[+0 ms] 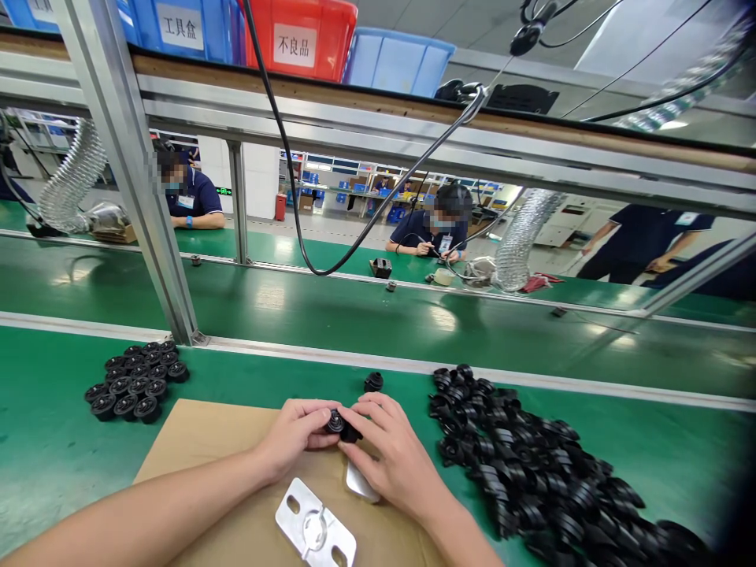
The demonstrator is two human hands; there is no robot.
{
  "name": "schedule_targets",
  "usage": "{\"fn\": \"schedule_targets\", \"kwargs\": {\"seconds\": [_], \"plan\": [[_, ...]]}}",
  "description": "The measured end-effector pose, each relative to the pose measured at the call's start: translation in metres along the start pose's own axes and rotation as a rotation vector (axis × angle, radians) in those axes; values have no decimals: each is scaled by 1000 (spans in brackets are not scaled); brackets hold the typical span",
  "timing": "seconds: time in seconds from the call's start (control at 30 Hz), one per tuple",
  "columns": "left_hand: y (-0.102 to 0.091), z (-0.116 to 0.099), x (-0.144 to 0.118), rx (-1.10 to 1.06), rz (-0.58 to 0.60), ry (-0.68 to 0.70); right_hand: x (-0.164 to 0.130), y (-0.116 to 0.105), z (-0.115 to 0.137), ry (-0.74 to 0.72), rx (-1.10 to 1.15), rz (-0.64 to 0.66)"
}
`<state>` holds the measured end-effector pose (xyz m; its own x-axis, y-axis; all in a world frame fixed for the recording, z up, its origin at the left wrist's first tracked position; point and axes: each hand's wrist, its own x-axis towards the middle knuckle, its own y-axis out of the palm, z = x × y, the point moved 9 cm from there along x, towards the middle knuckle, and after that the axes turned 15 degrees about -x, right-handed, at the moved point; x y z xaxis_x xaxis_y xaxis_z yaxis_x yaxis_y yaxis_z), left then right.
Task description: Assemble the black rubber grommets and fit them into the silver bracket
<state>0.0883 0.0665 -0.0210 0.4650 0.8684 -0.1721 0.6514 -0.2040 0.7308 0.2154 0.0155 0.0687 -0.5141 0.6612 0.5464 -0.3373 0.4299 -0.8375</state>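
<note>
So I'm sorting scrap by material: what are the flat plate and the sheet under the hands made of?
Plate: looks like bare metal, perhaps aluminium; pale silver, dull sheen, punched holes.
Sheet: seems cardboard; matte brown, flat, no gloss.

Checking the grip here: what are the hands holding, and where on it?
A small black round part, pinched at its sides between left hand and right hand.
</note>
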Motion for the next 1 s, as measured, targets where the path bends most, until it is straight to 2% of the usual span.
{"fn": "schedule_targets", "kwargs": {"seconds": [0.27,0.5,0.63,0.77,1.0], "plan": [[10,-3,-6,28,99,-3,-1,-2,-2,3,-17,-15],[10,-8,-7,90,5,41,0,0,-2,15,9,-9],[13,-11,-7,91,26,69,-1,3,-7,48,43,11],[6,-13,-5,84,-26,92,-4,-3,-19,123,78,-41],[4,-15,-5,125,-10,143,-4,-4,-25,136,121,-46]]}}
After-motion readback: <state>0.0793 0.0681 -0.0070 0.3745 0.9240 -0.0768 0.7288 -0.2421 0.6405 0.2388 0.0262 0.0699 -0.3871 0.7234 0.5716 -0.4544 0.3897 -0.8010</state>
